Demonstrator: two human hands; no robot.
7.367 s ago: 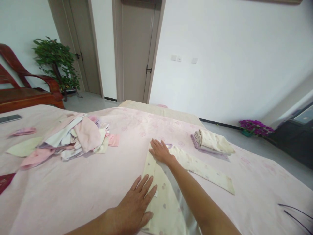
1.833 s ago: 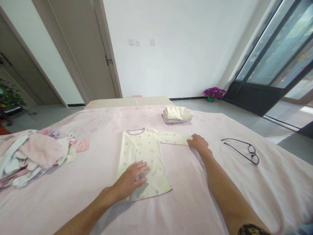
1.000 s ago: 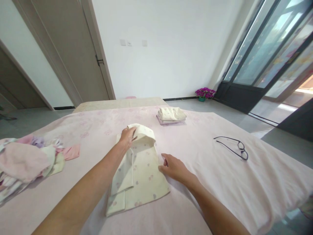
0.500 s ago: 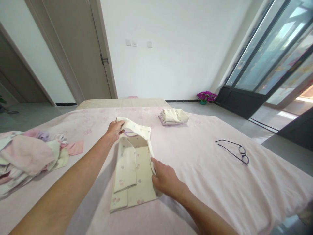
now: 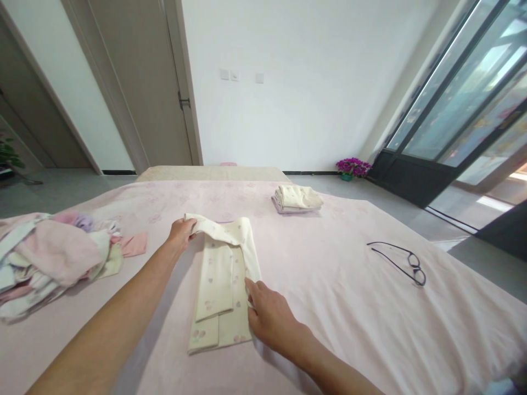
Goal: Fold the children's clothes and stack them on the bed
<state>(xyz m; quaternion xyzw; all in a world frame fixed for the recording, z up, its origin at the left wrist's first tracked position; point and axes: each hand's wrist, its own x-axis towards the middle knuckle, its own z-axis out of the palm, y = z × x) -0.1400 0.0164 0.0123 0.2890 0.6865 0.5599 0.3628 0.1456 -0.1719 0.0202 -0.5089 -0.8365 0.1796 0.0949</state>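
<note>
A cream shirt with small printed motifs lies partly folded on the pink sheet, one sleeve laid down along its left side. My left hand pinches the end of the other sleeve at the far left, holding it across the top of the garment. Lower down, my right hand grips the shirt's right edge, which is folded inward. The fingertips of the right hand are partly hidden by the cloth. A bit of purple trim shows at the shirt's far edge.
A heap of mixed clothes lies at the left. A folded stack of clothes sits toward the back, and black-framed glasses rest at the right. The pink sheet has wrinkles near its right front.
My left hand has drawn the sleeve left and toward me, lowering it over the shirt. My right hand has shifted slightly left, folding the right edge inward. The view has shifted a little.
</note>
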